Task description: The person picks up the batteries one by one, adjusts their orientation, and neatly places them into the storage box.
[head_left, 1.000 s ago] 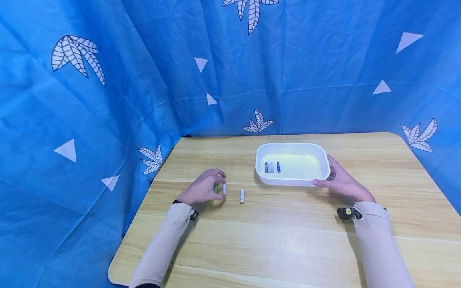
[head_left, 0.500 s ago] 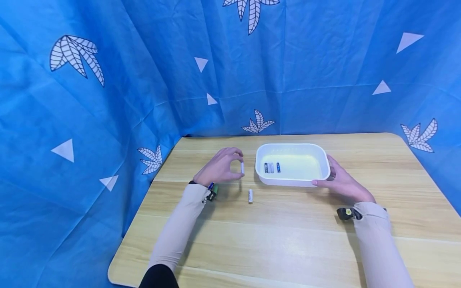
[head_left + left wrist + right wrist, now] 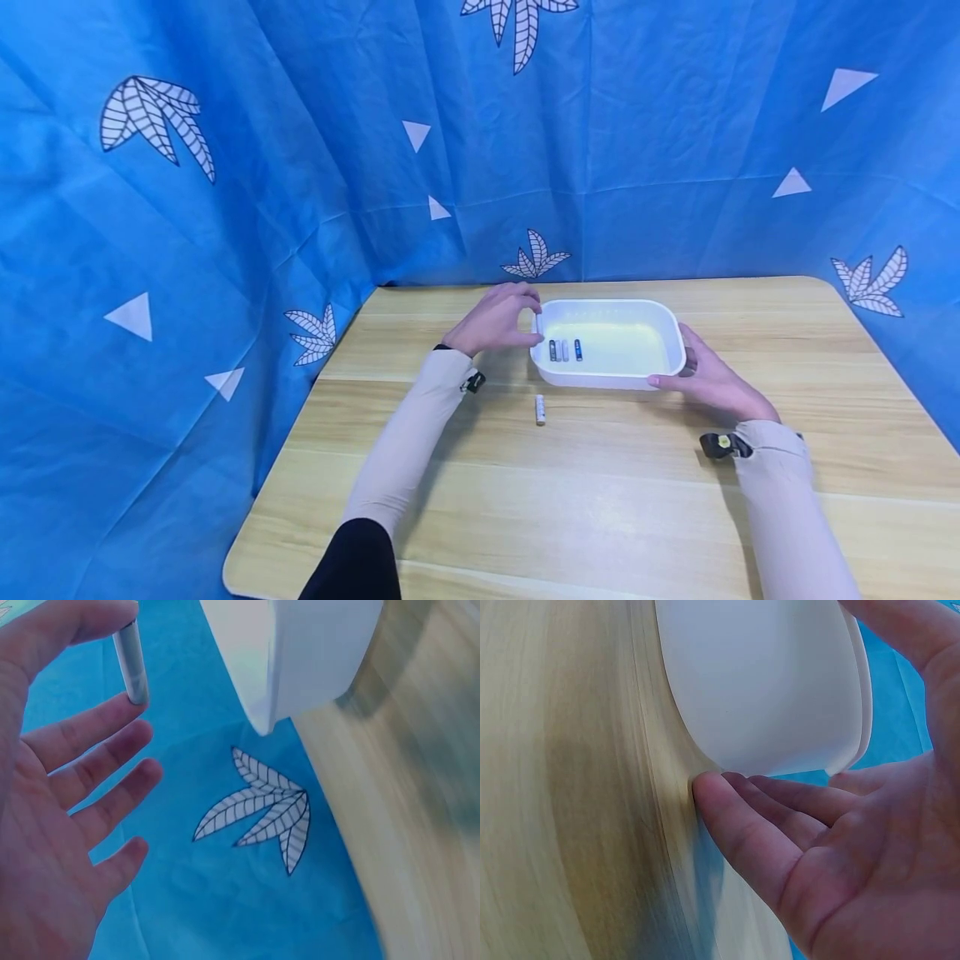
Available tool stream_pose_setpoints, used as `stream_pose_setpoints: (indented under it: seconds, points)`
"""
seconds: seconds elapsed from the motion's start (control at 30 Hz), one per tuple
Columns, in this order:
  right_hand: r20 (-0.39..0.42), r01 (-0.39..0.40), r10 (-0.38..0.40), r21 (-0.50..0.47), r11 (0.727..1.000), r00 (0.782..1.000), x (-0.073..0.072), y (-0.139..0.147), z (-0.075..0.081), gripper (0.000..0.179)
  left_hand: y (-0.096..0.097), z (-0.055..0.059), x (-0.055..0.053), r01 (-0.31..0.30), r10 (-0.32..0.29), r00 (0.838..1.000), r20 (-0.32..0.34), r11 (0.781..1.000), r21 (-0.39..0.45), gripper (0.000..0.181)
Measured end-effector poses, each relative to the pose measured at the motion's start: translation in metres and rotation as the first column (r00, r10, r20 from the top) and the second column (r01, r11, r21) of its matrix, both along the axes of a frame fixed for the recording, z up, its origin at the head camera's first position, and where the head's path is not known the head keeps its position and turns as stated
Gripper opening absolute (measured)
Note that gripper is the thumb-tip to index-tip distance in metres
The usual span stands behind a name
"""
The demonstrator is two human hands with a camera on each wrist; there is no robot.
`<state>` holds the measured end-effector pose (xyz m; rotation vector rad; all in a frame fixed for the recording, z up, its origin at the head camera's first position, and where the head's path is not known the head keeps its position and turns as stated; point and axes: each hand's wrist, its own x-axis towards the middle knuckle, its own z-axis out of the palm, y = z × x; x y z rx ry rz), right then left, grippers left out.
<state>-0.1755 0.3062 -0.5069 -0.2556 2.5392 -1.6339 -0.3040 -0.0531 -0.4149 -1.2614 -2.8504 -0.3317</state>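
Observation:
My left hand [image 3: 498, 319] is at the left rim of a white plastic basin [image 3: 611, 379]. Between thumb and index finger it pinches a white battery [image 3: 132, 664], held upright; the other fingers are spread. Several batteries lie side by side at the left of the basin floor, among them a dark blue battery [image 3: 578, 350]. My right hand [image 3: 716, 379] holds the basin's right end, thumb on the front rim and fingers against the outer wall [image 3: 780, 690]. Another white battery [image 3: 540, 410] lies on the table in front of the basin.
The basin stands on a light wooden table [image 3: 600, 500] with rounded corners. A blue curtain [image 3: 300, 167] with leaf and triangle prints hangs behind and to the left. My left sleeve [image 3: 416, 425] covers part of the table.
My left hand has carried the pinched battery right and away from me to the basin. The loose white battery has shifted right. Green and blue batteries seen earlier are hidden now.

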Motion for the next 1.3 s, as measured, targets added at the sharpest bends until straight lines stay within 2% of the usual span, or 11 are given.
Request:
stream_pose_setpoints:
  seconds: [0.13, 0.37, 0.63, 1.03, 1.3]
  points:
    - [0.004, 0.008, -0.008, 0.010, 1.000, 1.000, 0.000, 0.001, 0.000, 0.117, 0.015, -0.004, -0.005, 0.011, -0.011, 1.000, 0.002, 0.999, -0.031, 0.047]
    - [-0.004, 0.008, -0.007, 0.017, 1.000, 1.000, 0.001, 0.001, 0.001, 0.117, 0.038, -0.018, -0.014, 0.029, -0.030, 0.999, -0.013, 0.996, -0.090, 0.043]
    - [-0.013, 0.012, -0.012, 0.027, 1.000, 1.000, 0.002, 0.001, 0.000, 0.117, 0.053, -0.035, -0.020, 0.024, -0.021, 0.999, 0.026, 0.992, -0.127, 0.045]
    - [0.006, 0.013, -0.013, 0.036, 0.999, 1.000, 0.001, 0.001, -0.001, 0.119, 0.067, -0.045, -0.017, 0.008, 0.000, 0.999, 0.037, 0.978, -0.210, 0.044]
    - [-0.006, 0.006, -0.006, 0.023, 1.000, 1.000, -0.001, 0.002, -0.003, 0.119, 0.072, -0.051, -0.016, 0.018, -0.007, 0.999, 0.049, 0.974, -0.224, 0.043]
